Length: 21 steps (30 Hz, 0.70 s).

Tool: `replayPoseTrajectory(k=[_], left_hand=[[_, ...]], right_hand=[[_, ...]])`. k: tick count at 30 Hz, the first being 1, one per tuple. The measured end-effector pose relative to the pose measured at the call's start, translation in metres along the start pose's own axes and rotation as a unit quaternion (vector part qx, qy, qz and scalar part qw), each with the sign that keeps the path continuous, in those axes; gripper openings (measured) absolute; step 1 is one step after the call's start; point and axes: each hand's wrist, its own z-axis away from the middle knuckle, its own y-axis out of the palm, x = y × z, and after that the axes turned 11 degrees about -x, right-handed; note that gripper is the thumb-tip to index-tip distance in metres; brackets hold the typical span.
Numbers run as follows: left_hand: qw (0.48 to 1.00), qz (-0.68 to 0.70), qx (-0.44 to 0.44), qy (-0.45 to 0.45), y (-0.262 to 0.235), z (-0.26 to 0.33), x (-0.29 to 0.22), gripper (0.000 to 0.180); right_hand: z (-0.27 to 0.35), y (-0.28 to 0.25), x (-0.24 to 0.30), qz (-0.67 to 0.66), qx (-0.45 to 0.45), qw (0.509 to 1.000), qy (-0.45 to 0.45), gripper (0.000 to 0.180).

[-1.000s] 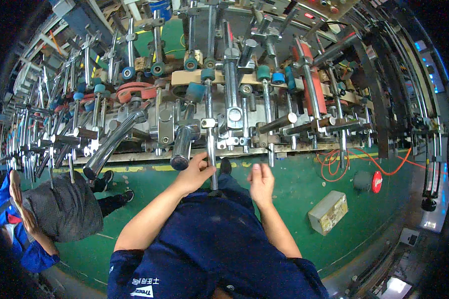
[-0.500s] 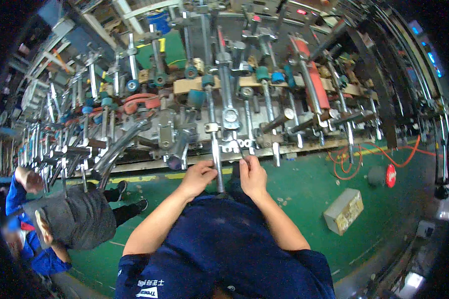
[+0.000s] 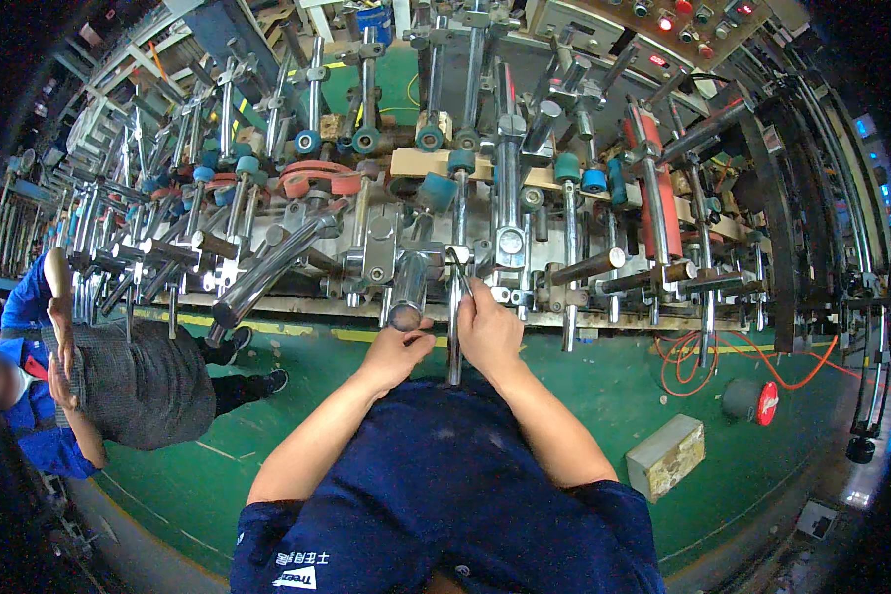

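both hands have come up off the lower rail since a second ago: left hand [image 3: 398, 348] now cups the round end of the short steel cylinder [image 3: 407, 289] sticking out of the machine, fingers curled under it, and right hand [image 3: 487, 332] is clenched on a thin tool [image 3: 462, 281] poked into the clamp block [image 3: 510, 249] just beside the vertical rod [image 3: 454, 327]. looks like reaching has turned into adjusting that fitting. further left a crouching co-worker [image 3: 119, 381]; beyond, rows of rods and teal rollers [image 3: 567, 166].
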Motion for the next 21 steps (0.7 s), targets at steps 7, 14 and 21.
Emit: replayPoseTrajectory(k=[7, 14, 21], left_hand=[[0.999, 0.035, -0.002, -0.025, -0.013, 0.006, 0.004, 0.042], [0.966, -0.082, -0.172, 0.177, -0.029, 0.037, -0.059, 0.06], [0.821, -0.149, -0.271, 0.479, -0.04, 0.044, -0.122, 0.082]], right_hand=[[-0.007, -0.01, 0.008, 0.049, 0.037, 0.998, 0.007, 0.025], [0.01, 0.004, 0.014, -0.235, 0.006, 0.968, 0.082, 0.017], [0.018, -0.027, 0.044, -0.405, 0.034, 0.899, 0.164, 0.011]])
